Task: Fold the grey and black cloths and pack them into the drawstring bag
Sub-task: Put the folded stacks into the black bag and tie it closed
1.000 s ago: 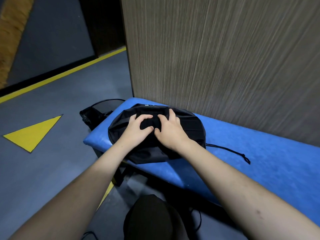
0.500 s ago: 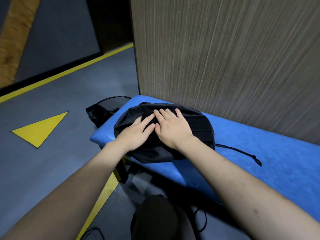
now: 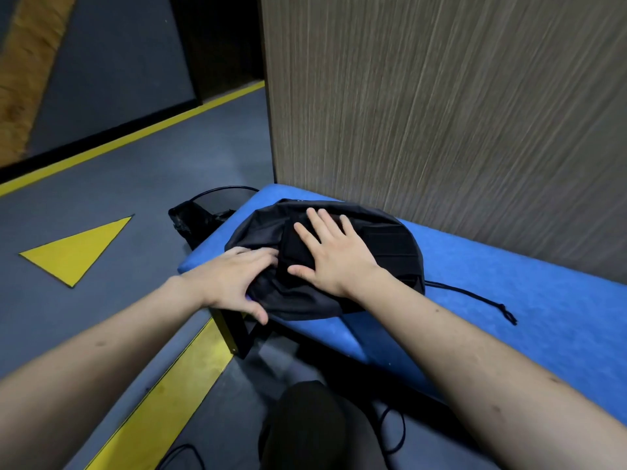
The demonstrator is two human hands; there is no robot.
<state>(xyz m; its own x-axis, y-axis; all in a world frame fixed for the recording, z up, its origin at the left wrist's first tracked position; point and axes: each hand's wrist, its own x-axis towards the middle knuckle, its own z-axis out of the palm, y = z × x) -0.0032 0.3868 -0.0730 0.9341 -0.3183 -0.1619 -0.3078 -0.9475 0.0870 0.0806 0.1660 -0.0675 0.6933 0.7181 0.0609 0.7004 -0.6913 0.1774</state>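
Blue bench (image 3: 509, 300) against a wood-grain wall | drawstring bag (image 3: 390, 245) lay at its left end, cloths apparently inside | your left hand (image 3: 230, 283) rested flat, fingers slack, at the bag's near-left edge | your right hand (image 3: 336, 252) pressed spread-open on top, grasping nothing | advice: flatten evenly before pulling the cord (image 3: 475, 296).

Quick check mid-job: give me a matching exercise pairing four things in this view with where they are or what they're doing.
Things:
1. left hand
2. right hand
3. black drawstring cord
4. yellow floor triangle

States:
A. trailing loose on the blue padded bench
B. flat on top of the black drawstring bag
C. on the grey floor left of the bench
D. at the bag's near left edge

Pairs: 1-D, 2-B, 3-A, 4-C
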